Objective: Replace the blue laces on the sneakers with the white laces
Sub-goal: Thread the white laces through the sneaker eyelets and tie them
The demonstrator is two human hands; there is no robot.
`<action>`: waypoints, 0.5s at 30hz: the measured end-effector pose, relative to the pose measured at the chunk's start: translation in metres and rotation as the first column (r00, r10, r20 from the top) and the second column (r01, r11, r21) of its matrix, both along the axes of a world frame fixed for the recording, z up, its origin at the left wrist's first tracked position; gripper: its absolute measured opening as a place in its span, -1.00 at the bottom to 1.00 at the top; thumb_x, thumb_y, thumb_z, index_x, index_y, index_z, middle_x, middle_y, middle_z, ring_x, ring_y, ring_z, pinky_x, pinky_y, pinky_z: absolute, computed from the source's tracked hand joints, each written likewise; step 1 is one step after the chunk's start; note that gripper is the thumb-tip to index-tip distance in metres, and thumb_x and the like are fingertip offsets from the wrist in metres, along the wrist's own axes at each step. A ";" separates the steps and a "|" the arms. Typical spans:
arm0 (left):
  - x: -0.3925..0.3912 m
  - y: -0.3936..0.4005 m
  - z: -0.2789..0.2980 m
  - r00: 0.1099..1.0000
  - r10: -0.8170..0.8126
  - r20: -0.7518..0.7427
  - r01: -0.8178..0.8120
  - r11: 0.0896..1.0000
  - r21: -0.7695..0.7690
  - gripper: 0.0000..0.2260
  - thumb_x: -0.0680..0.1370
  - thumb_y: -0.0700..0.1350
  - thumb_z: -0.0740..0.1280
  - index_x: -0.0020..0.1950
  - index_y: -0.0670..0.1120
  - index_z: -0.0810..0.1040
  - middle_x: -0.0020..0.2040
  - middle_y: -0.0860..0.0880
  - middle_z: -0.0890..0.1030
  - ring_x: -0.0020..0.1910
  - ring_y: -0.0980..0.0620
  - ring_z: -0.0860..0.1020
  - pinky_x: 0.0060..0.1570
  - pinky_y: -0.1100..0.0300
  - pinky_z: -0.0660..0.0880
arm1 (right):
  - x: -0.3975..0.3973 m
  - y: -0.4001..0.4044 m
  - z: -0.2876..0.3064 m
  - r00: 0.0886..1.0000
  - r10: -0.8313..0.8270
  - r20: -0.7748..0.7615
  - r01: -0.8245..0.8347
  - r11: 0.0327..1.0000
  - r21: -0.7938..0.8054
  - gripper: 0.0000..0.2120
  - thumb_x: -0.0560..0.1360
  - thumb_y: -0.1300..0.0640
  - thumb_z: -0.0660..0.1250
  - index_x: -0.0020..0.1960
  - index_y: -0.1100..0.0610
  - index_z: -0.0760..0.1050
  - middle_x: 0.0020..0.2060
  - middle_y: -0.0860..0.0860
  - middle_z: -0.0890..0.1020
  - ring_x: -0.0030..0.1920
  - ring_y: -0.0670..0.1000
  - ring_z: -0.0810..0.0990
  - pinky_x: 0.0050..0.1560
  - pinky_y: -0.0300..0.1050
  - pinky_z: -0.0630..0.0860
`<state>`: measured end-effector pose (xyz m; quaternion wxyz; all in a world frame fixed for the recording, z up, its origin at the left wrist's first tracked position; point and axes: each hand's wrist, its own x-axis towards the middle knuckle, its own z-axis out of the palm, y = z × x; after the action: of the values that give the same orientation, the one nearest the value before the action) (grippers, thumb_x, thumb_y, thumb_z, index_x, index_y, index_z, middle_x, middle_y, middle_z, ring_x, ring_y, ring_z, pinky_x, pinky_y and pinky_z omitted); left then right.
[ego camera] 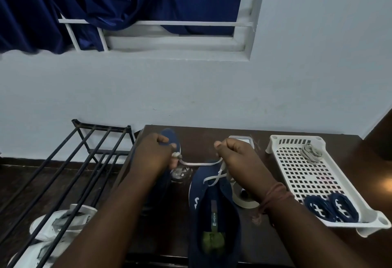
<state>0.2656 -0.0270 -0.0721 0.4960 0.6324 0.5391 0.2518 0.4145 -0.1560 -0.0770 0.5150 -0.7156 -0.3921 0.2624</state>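
A navy sneaker (pixel 214 210) lies on the dark table (pixel 203 134), heel toward me, with a white lace (pixel 199 163) threaded through its front eyelets. My left hand (pixel 152 155) pinches one end of that lace, pulled out to the left. My right hand (pixel 235 155) grips the other end above the shoe's toe. A second navy sneaker (pixel 169 138) lies behind and under my left hand, mostly hidden. Two coiled blue laces (pixel 331 206) rest in the near end of a white perforated tray (pixel 297 174). A bundled white lace (pixel 311 152) lies at the tray's far end.
A roll of white tape (pixel 244 201) sits between the sneaker and the tray. A small white container (pixel 244 140) stands behind my right hand. A black metal rack (pixel 84 161) stands left of the table, with white shoes (pixel 59 225) beneath it. The wall is close behind.
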 end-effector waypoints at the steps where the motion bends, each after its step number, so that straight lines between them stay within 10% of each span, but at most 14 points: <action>1: -0.002 -0.001 -0.001 0.969 -0.084 -0.233 0.106 0.991 0.082 -0.77 0.62 0.04 0.30 -0.02 -0.12 0.57 -0.16 -0.11 0.66 -0.29 -0.05 0.63 -0.27 0.12 0.54 | 0.001 -0.001 0.001 1.000 -0.003 0.004 0.003 1.000 0.000 -0.65 0.61 0.03 0.27 -0.20 0.27 0.52 -0.51 -0.07 0.47 -0.51 -0.12 0.42 -0.38 -0.21 0.38; 4: -0.001 -0.010 -0.001 0.822 -0.121 -0.557 0.303 0.921 0.247 -0.63 0.57 0.24 0.28 0.15 0.00 0.61 0.07 0.03 0.66 0.09 -0.02 0.62 -0.02 0.15 0.46 | 0.000 -0.003 0.009 0.995 0.067 -0.077 -0.063 0.996 0.058 -0.87 0.59 0.17 0.29 0.00 0.13 0.62 -0.45 -0.14 0.53 -0.45 -0.11 0.44 -0.41 -0.23 0.41; 9: 0.009 -0.026 0.012 0.724 -0.690 -0.019 0.673 0.700 0.238 -0.49 0.51 -0.19 0.46 0.41 0.11 0.44 0.15 0.08 0.65 0.13 0.13 0.62 0.17 0.13 0.54 | 0.010 -0.011 0.027 0.922 0.373 -0.106 -0.362 0.926 0.108 -0.59 0.45 0.31 0.20 0.28 0.12 0.44 -0.17 0.13 0.67 -0.30 0.00 0.49 -0.30 -0.18 0.40; 15: 0.006 -0.011 0.005 0.909 -0.396 -0.130 0.416 0.840 0.350 -0.84 0.58 -0.16 0.37 -0.05 0.07 0.70 -0.16 0.10 0.69 -0.17 0.18 0.63 -0.18 0.23 0.51 | 0.036 -0.019 0.026 0.957 0.231 0.175 -0.230 0.973 -0.021 -0.71 0.53 0.26 0.33 0.19 -0.02 0.51 -0.13 -0.06 0.66 -0.27 -0.13 0.57 -0.14 -0.25 0.50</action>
<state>0.2720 -0.0377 -0.0672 0.3956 0.8203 0.3487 0.2211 0.4504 -0.1748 -0.0510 0.4440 -0.6856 -0.5168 0.2564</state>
